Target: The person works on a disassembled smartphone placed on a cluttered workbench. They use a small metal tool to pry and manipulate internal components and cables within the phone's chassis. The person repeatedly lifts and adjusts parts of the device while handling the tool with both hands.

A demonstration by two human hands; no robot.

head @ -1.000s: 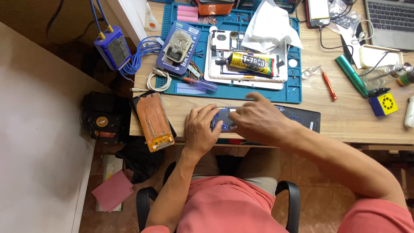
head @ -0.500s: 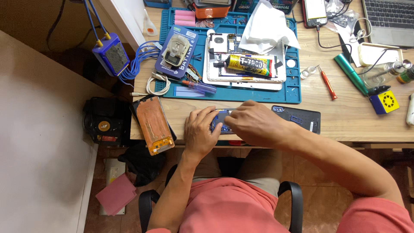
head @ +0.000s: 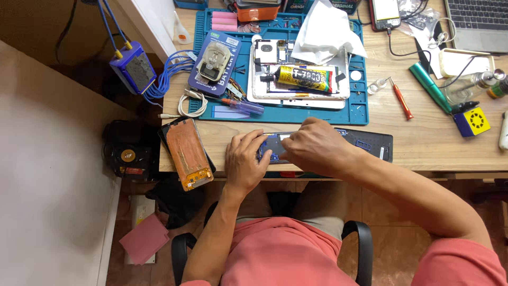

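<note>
An opened phone body with bluish inner parts lies flat at the near edge of the wooden desk, its right part resting on a black pad. My left hand presses down on the phone's left end. My right hand covers its middle, fingertips bent onto the inside; whether they pinch a small tool or part is hidden. A detached screen panel with a copper-coloured back lies to the left of my left hand.
A blue work mat behind the phone carries a glue tube, a white tissue, a battery pack and a purple-handled tool. A red screwdriver, green pen, yellow cube and laptop lie to the right.
My right hand has shifted slightly left along the phone body, closer to my left hand. The camera view has tilted a little; the desk items have not moved.
</note>
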